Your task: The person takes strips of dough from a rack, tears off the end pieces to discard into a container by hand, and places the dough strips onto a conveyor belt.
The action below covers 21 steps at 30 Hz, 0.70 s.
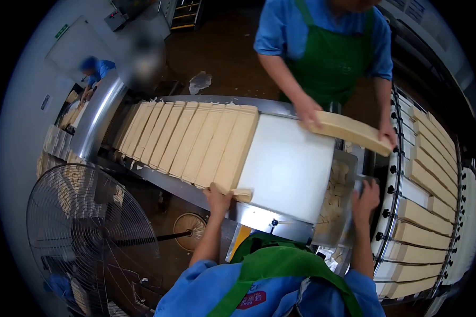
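My left hand (218,202) is closed at the near corner of the last slab in a row of pale dough slabs (195,140) on a conveyor. A short, thick piece of dough (243,195) sticks out beside its fingers, on the near edge of the white belt (285,164). Off to the right, my right hand (366,199) is raised beside a metal tray (327,224) of dough scraps, fingers apart and nothing visible in them. Across the conveyor, a co-worker's two hands hold a long dough slab (354,132) above the belt's right end.
On the right, a rack-like conveyor (391,190) carries several dough slabs (423,232). A large wire-guarded fan (92,227) stands at left, near a curved metal cover (98,119). The co-worker in a green apron (330,61) stands opposite; another person (96,68) is farther back.
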{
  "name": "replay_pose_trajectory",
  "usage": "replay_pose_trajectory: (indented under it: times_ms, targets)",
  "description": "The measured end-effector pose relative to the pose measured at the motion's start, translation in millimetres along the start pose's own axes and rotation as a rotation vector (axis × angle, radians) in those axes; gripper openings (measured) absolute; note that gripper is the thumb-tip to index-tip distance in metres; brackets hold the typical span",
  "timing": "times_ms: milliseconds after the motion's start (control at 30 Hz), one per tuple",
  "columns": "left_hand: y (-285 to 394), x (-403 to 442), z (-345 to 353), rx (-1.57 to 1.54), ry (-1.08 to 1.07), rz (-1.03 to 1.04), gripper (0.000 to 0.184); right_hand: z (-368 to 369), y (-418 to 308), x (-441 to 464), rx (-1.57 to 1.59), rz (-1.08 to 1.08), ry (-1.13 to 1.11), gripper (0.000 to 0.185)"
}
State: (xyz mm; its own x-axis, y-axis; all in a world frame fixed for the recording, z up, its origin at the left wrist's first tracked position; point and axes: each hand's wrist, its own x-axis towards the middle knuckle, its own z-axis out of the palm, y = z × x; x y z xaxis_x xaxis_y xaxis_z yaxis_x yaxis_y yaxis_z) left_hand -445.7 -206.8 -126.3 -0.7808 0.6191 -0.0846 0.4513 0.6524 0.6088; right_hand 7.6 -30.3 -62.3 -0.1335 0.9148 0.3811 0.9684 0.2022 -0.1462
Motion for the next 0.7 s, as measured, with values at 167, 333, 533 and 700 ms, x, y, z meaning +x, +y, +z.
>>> replay_pose_trajectory:
  times_ms: [167,333,533,700]
  targets:
    - [29.3,5.4,-3.1,-0.157,-0.166,0.038,0.083,43.3,-126.0,39.3,0.137,-0.213,-0.178,0.046]
    - [37.1,7.2,0.7,-0.174,-0.156,0.038,0.071,118.0,-221.0,77.6,0.153,-0.258,-0.335,0.054]
    - [52.4,14.1,-7.5,0.085,-0.312,0.053,0.089,159.3,-324.9,133.3,0.117,-0.17,-0.46,0.071]
    - [48.3,15.5,-3.5,0.17,-0.325,0.11,0.093,164.3,-384.4,173.7,0.131,-0.191,-0.583,0.068]
